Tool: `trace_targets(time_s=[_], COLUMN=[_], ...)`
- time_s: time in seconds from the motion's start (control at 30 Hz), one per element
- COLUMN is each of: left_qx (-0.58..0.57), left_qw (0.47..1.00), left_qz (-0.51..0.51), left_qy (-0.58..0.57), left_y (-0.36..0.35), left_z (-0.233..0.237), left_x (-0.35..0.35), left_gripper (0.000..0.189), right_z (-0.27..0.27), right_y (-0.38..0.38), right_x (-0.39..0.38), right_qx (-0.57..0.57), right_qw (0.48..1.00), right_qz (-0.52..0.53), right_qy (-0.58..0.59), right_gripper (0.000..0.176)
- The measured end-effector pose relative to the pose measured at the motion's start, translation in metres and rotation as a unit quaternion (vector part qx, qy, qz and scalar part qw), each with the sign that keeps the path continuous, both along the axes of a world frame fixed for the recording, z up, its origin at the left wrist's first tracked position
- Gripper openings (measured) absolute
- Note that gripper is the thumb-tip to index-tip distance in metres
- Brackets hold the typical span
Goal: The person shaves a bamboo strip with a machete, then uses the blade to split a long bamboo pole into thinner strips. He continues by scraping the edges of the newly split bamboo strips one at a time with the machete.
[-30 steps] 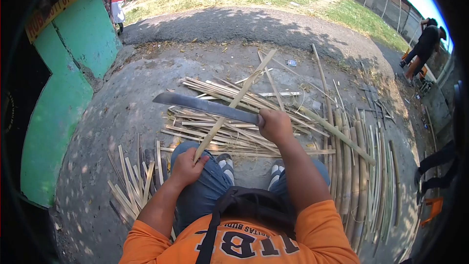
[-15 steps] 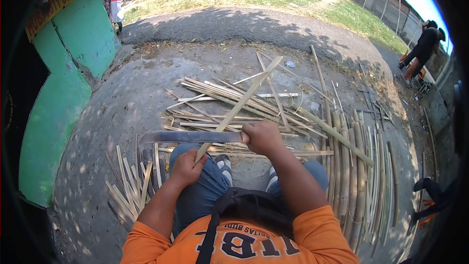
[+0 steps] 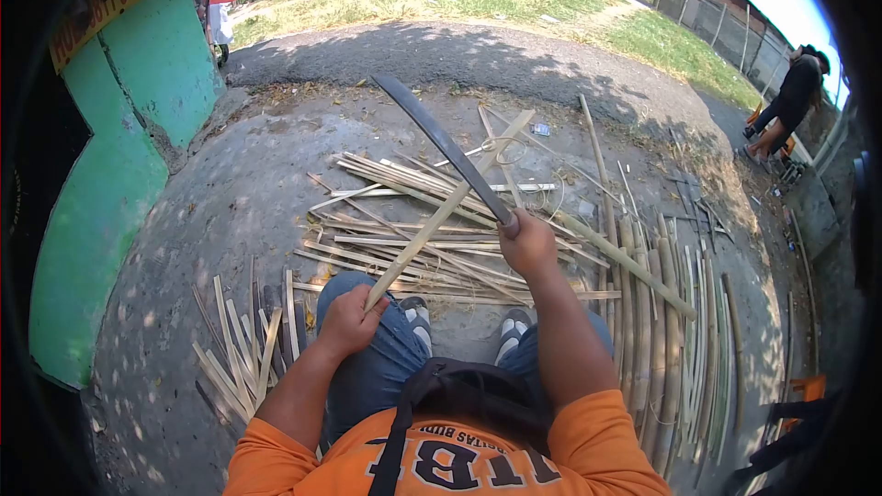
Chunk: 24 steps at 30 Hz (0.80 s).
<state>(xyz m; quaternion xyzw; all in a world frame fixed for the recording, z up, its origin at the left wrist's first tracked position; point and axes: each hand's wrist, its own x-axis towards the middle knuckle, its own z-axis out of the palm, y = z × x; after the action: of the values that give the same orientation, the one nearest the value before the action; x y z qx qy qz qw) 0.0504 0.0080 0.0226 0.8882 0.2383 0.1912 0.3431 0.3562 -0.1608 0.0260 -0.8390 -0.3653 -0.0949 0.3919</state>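
Observation:
My left hand point(image 3: 351, 319) is wrapped round the near end of a long split bamboo strip point(image 3: 418, 241), just above my left knee. The strip slants away from me, up and to the right. In my right hand point(image 3: 530, 244) is the handle of a machete point(image 3: 439, 140), its long dark blade pointing forward and left. The blade overlaps the far part of the strip in this view. A thin curl of shaving point(image 3: 501, 149) shows near the strip's far end. Beneath both lies a loose pile of bamboo strips point(image 3: 404, 180) on the ground.
Thick bamboo poles point(image 3: 649, 312) lie side by side on the right, and one pole point(image 3: 625, 262) slants across them. Shorter strips point(image 3: 241, 349) are bunched at the left. A green wall point(image 3: 119, 193) stands at far left. Another person point(image 3: 792, 96) bends over at the upper right.
My right hand has moved a little right, and the machete has swung from lying level across the strip's near end to pointing forward over its far part. My left hand keeps its grip.

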Motion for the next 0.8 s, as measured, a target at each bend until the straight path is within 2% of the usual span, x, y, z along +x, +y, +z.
trace_targets(time_s=[0.13,0.17,0.23,0.33,0.4,0.43,0.5,0.6,0.73,0.8], left_qx=[0.006,0.019,0.046,-0.018,-0.022,-0.024,0.038,0.066,0.026,0.0], left_qw=[1.0,1.0,0.999,1.0,0.999,0.999,0.999,0.997,0.999,0.999], left_qz=[0.001,-0.001,-0.003,0.0,0.0,0.0,-0.006,-0.01,-0.011,-0.013], left_qy=[0.011,0.011,0.016,0.022,0.032,0.035,0.034,0.041,0.023,0.029], left_y=[-0.001,0.001,0.003,0.002,0.004,0.004,0.003,0.0,-0.003,-0.003], left_z=[-0.001,-0.003,-0.005,0.001,0.003,0.003,-0.004,-0.007,0.001,0.002], left_x=[-0.003,-0.002,-0.005,-0.008,-0.01,-0.01,-0.004,-0.003,-0.002,-0.005], left_gripper=[0.035,0.035,0.035,0.035,0.034,0.034,0.032,0.03,0.03,0.029], right_z=[-0.008,-0.011,-0.014,-0.008,-0.009,-0.003,-0.01,-0.013,-0.006,-0.006], right_y=[0.015,0.017,0.022,0.018,0.009,0.001,-0.011,-0.012,-0.007,0.003], right_x=[-0.034,-0.043,-0.041,-0.013,0.02,0.032,0.05,0.043,0.022,0.003], right_qx=[-0.055,-0.09,-0.076,-0.068,-0.005,-0.014,0.004,-0.015,0.052,0.028], right_qw=[0.976,0.967,0.957,0.966,0.991,0.997,0.994,0.99,0.998,0.998], right_qz=[0.167,0.169,0.201,0.16,0.027,-0.057,-0.098,-0.13,-0.021,0.052], right_qy=[-0.128,-0.165,-0.196,-0.189,-0.131,-0.048,0.049,0.045,0.043,-0.027], right_gripper=[0.01,0.011,0.012,0.013,0.014,0.016,0.017,0.016,0.017,0.014])
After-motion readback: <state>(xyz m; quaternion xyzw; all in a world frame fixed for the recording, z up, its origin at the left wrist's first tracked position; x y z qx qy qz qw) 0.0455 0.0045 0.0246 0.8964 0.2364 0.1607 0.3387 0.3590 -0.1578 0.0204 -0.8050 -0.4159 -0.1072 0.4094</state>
